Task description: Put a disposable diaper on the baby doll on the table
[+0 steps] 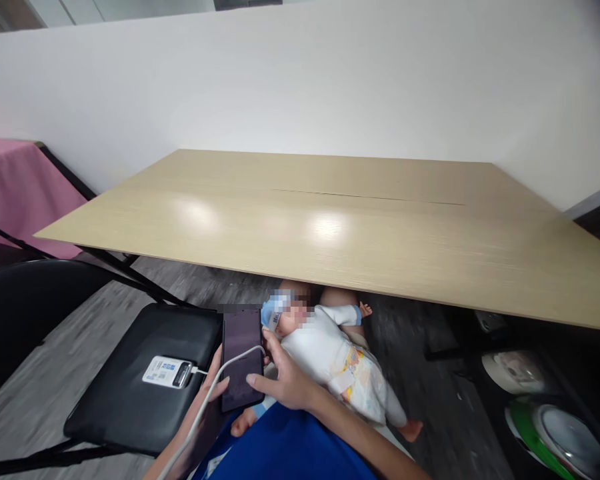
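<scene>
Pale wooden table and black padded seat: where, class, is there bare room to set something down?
The table is bare between the white wall and its near edge. The seat has room behind and before the small white device. The lap is crowded: white-clothed doll, dark phone, white cable, left hand, right hand.

The place looked like a plain office or training room, though its exact use could not be told. A broad, bare-topped table (330, 220) with a pale wood-look surface and dark legs stood by a smooth white wall (300, 80), whose top edge showed with more of the interior beyond it, as a partition's would. Black chairs, one with a padded seat (140, 393) and another with a curved back (25, 313), stood on a grey, wood-patterned floor (405, 373), and a pink cloth (25, 193) hung at the far left, all simple furnishings of a shared workroom.
</scene>
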Demonstrator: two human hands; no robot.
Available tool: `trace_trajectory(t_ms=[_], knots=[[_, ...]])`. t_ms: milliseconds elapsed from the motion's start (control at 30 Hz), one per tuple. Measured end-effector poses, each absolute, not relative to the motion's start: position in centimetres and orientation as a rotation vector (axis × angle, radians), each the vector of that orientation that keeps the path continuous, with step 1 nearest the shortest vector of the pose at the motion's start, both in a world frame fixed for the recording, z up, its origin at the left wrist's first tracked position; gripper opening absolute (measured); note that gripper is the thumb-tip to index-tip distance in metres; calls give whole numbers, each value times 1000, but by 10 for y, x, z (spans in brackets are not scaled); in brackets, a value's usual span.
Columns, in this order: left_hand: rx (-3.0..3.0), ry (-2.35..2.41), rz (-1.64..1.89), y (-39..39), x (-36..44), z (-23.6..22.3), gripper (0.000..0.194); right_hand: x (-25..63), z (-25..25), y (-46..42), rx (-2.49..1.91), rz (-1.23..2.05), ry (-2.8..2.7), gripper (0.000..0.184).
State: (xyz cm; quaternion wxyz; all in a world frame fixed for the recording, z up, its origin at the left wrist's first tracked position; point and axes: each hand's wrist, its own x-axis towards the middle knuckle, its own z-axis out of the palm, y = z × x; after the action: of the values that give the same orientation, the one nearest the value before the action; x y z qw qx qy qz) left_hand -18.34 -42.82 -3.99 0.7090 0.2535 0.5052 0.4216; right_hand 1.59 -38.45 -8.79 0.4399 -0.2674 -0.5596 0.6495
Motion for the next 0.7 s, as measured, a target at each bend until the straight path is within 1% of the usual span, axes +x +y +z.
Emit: trace_trajectory(t_ms=[100, 233, 300, 400, 500, 633, 700], knots=[[568, 1094, 942, -432, -183, -33, 106, 17, -84, -384, -669, 1617, -1389, 83], [572, 1057, 977, -434, -181, -28, 102, 20, -76, -384, -645, 1714, -1325, 77], [562, 1074, 982, -433, -180, -28, 100, 21, -73, -384, -634, 1735, -1300, 77], [566, 1126, 984, -430, -180, -30, 102, 22, -71, -384, -654, 1731, -1316, 80], [576, 1181, 1007, -427, -179, -34, 105, 23, -73, -384, -642, 1750, -1319, 78], [553, 1146, 998, -429, -180, -38, 105, 25, -75, -384, -606, 1782, -1305, 80], [537, 1124, 978, -430, -180, -39, 108, 26, -76, -384, -608, 1784, -1315, 82]])
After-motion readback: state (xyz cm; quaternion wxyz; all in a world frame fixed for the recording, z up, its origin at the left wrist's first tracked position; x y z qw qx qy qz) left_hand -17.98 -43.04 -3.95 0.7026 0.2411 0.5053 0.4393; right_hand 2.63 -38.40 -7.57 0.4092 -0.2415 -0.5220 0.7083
